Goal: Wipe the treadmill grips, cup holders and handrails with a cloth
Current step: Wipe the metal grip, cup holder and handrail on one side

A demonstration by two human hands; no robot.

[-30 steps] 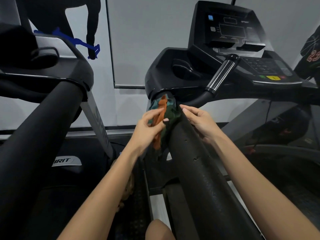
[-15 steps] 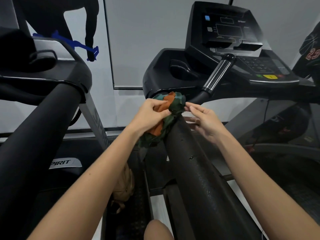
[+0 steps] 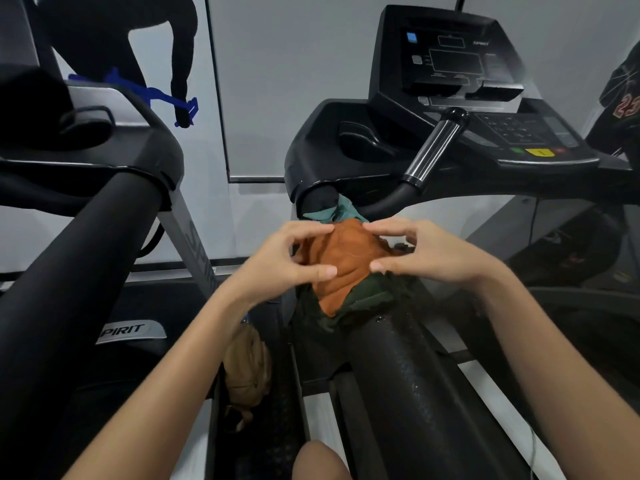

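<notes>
Left hand [image 3: 277, 261] at 9 o'clock and right hand [image 3: 436, 254] at 3 pinch the cloth [image 3: 341, 261] draped over the handrail [image 3: 408, 382], which runs 11-to-5.

Orange-and-green cloth [image 3: 343, 268] bunched over upper end of black foam handrail [image 3: 408, 375], left grip [image 3: 284, 261] and right grip [image 3: 429, 254] pinching it from either side, fingers curled, cup holder [image 3: 363, 140] and console [image 3: 460, 74] beyond, tan bag [image 3: 246, 365] low at left.
</notes>
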